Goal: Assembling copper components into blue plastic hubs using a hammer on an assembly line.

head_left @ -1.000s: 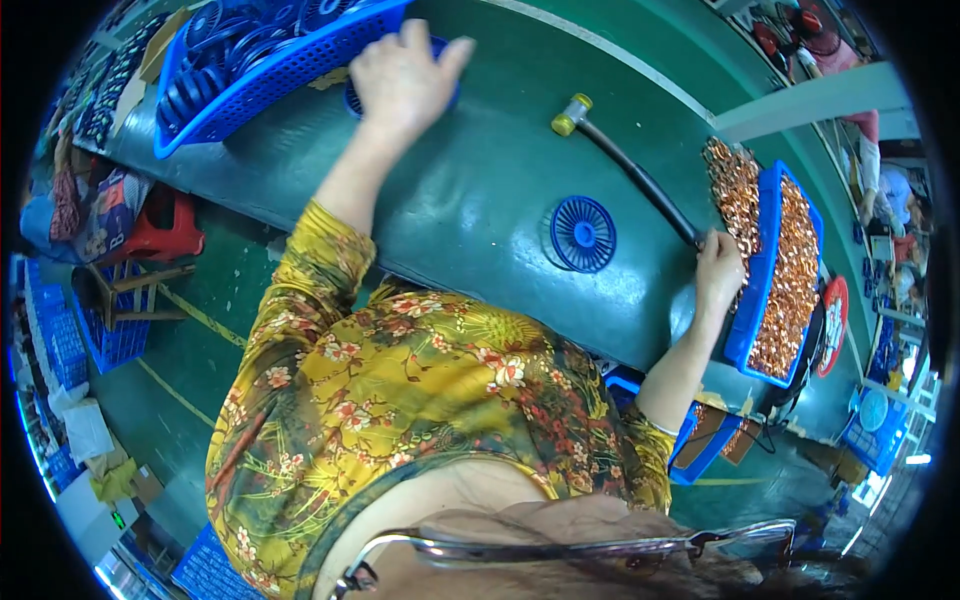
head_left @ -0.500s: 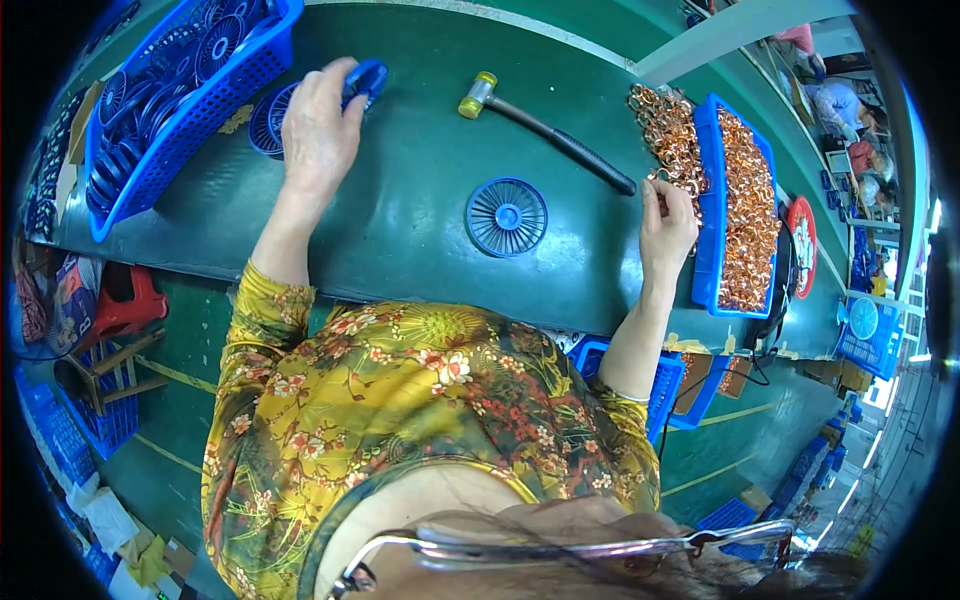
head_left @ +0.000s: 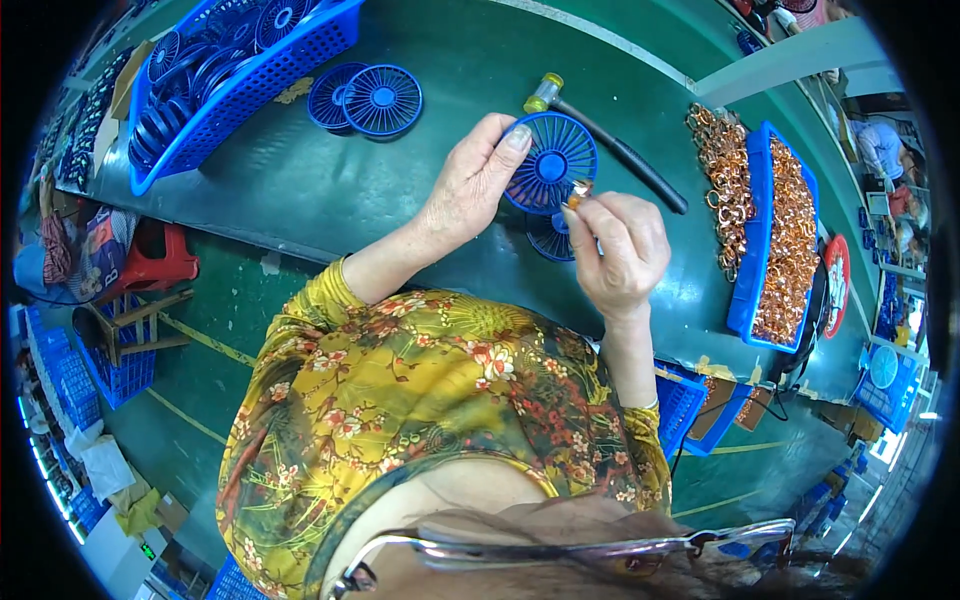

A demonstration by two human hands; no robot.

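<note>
My left hand grips a round blue fan grille by its left rim, thumb on top, tilted above the green table. Between the thumb and fingertips of my right hand is a small copper-coloured ring clip, at the lower right rim of that grille. Partly hidden beneath them, a second blue grille lies on the table. Two more, a left grille and a right grille, overlap farther left. Behind the held grille lies a mallet with yellow faces and a black handle.
A blue perforated basket full of grilles stands at the far left. On the right, a heap of copper-coloured rings lies beside a blue tray filled with more. Past the front edge are a red stool and blue crates.
My left hand has come from the far left to the middle, holding a grille. My right hand has moved left from the ring heap to that grille with a ring clip. The view has shifted.
</note>
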